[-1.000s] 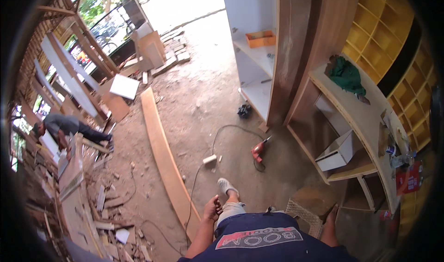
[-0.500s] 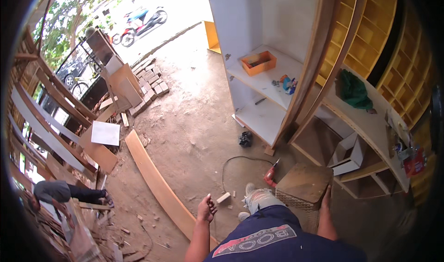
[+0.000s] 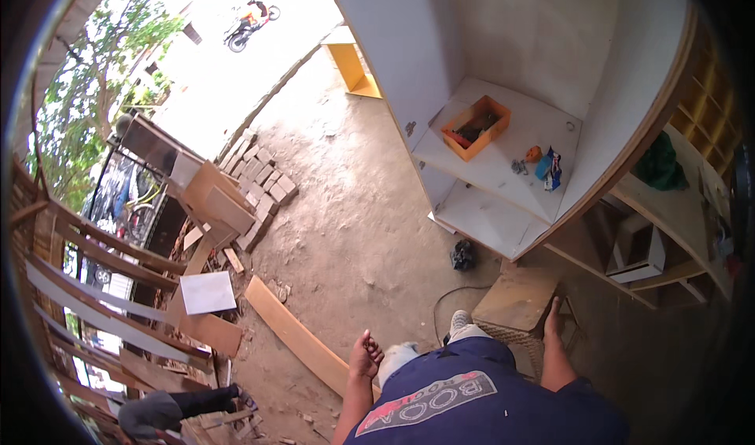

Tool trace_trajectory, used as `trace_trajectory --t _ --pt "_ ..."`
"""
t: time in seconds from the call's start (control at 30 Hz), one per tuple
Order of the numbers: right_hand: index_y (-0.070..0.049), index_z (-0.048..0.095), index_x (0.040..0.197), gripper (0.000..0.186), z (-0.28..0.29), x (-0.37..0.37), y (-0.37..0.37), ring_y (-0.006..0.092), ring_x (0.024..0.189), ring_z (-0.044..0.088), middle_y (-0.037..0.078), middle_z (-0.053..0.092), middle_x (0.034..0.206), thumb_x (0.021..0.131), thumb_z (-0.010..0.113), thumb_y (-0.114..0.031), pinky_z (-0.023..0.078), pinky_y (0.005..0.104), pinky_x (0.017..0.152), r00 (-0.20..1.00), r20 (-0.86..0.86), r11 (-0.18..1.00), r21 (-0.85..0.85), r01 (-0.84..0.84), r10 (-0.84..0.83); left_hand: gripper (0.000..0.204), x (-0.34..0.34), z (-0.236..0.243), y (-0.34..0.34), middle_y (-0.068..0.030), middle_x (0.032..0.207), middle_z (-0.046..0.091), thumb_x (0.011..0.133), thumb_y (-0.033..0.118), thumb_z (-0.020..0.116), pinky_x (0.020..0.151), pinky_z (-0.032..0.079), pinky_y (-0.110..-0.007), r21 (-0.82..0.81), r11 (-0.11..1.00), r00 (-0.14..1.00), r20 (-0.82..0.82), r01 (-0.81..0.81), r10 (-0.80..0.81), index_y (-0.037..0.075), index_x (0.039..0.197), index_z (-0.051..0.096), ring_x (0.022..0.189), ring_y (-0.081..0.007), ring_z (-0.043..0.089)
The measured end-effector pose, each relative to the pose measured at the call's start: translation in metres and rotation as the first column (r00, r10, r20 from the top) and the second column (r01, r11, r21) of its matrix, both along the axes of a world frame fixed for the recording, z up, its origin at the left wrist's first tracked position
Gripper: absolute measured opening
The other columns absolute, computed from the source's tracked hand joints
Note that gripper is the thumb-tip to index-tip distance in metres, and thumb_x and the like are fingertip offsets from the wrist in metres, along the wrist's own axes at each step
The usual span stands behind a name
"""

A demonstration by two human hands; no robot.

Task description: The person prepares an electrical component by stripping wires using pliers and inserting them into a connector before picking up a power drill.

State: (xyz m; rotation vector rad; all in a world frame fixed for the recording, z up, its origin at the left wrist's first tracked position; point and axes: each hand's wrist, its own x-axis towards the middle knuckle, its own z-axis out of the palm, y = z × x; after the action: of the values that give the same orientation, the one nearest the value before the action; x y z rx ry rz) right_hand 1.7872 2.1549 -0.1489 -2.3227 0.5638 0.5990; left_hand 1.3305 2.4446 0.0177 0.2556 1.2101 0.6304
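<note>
In my right hand is a stool with a square wooden top and woven-looking sides; the palm and fingers press along its right side. The stool is beside my right leg, just in front of the cabinet's near corner. My left hand is raised by my left side with its fingers curled in. Whatever lies in that fist, if anything, is too small to make out. Ahead stands a tall white-lined cabinet. An orange bin with small items and a blue-and-white packet sit on its shelf.
A long wooden board lies on the floor to my left. A black bag and a cord are near the cabinet. Bricks are stacked farther off. Another person bends over wood at lower left. A shelving unit stands right.
My view has moved nearer the cabinet, and the stool has come along with my right hand. The red drill on the floor is now out of sight. My left hand stays curled.
</note>
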Motion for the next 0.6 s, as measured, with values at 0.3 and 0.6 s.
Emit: trace_trajectory --t 0.3,0.6 --pt "0.011 0.072 0.095 0.100 0.032 -0.046 0.108 0.0360 0.091 0.069 0.024 0.072 0.095 0.086 0.050 -0.087 0.051 0.0487 0.080 0.996 -0.083 1.000 -0.018 0.013 -0.014 0.040 0.056 -0.015 0.206 0.0044 0.056 0.039 0.102 0.036 0.061 0.044 0.028 -0.029 -0.101 0.916 0.916 0.145 0.389 -0.373 0.018 0.068 0.051 0.047 -0.0119 0.037" --pt "0.002 0.076 0.086 0.081 0.090 -0.157 0.316 0.0450 0.090 0.072 0.028 0.072 0.082 0.091 0.054 -0.075 0.054 0.0517 0.078 0.973 0.232 0.995 -0.097 0.030 -0.007 0.036 0.104 -0.103 0.406 0.0063 0.055 0.035 0.105 0.032 0.054 0.044 0.026 -0.029 -0.183 0.539 0.561 0.097 0.822 -0.822 0.019 0.072 0.048 0.044 -0.0115 0.031"
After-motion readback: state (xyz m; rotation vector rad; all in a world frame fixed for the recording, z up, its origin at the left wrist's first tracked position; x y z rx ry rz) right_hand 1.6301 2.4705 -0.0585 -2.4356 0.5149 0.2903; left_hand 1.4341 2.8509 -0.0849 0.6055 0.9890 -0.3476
